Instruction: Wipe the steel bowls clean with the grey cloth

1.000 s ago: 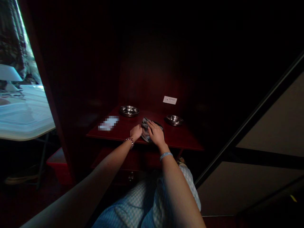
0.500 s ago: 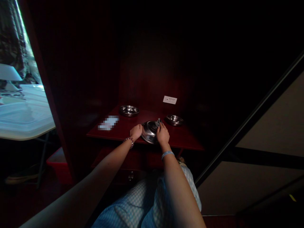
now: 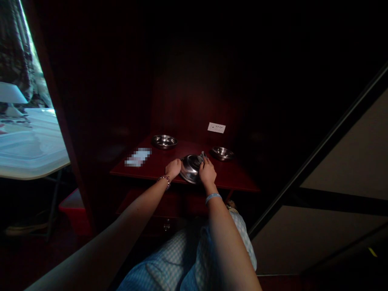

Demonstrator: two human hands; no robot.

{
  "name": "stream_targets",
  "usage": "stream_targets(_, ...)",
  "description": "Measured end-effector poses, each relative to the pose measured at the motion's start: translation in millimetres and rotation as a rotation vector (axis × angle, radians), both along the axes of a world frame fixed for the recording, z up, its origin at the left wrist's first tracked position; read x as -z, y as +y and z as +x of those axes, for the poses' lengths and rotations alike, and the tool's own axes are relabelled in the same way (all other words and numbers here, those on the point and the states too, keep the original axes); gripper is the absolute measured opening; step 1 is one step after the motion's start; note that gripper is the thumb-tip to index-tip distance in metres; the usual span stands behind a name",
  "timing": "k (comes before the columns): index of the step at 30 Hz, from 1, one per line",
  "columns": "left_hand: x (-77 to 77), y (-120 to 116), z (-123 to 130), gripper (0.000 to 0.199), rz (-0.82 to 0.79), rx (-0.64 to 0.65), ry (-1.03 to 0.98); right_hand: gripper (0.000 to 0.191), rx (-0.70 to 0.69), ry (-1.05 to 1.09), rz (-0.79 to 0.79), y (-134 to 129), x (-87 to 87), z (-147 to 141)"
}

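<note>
A shiny metal bowl (image 3: 189, 169) is tilted at the front edge of the dark red desk (image 3: 145, 169), its rounded outside turned up toward me. My left hand (image 3: 173, 168) is closed on the bowl's left rim. On the right side, my right hand (image 3: 207, 170) presses a crumpled grey cloth (image 3: 201, 155) against the bowl, its fingers closed round the cloth. Behind the hands, one metal bowl (image 3: 164, 141) stands upright at the back left and another metal bowl (image 3: 222, 153) at the right.
A blurred-out pale item (image 3: 138, 157) lies on the desk's left. A white power socket (image 3: 216, 127) is on the back wall. Left of the dark side panel stand a white table (image 3: 36, 161) with a lamp (image 3: 11, 93) and a red bin (image 3: 74, 210) on the floor.
Almost nothing differs. Both hands keep their places on the bowl, and the whole view has shifted very slightly.
</note>
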State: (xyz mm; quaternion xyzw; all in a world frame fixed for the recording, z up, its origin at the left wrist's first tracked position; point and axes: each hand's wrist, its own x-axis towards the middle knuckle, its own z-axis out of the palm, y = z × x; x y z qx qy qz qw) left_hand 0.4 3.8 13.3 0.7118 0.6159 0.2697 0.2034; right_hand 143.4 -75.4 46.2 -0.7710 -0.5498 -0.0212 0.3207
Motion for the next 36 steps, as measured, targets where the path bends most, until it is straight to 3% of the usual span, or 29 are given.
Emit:
stream_targets(13, 2.9, 3, -1, 0.047, -0.004, 0.009, -0.022, 0.046, 0.172, 0.185, -0.198, -3, -9.7, 4)
stream_targets(21, 0.8, 1, -2, 0.047, 0.001, 0.003, -0.022, 0.047, 0.155, 0.167, -0.158, -1, -4.1, 7)
stream_targets(29, 0.4, 1, -2, 0.046, 0.003, -0.009, -0.031, 0.048, 0.093, 0.093, -0.094, 1, 0.6, 5)
stream_targets(36, 0.2, -1, -2, 0.048, 0.013, 0.004, -0.027, 0.047, -0.095, -0.122, 0.043, 4, 6.0, 3)
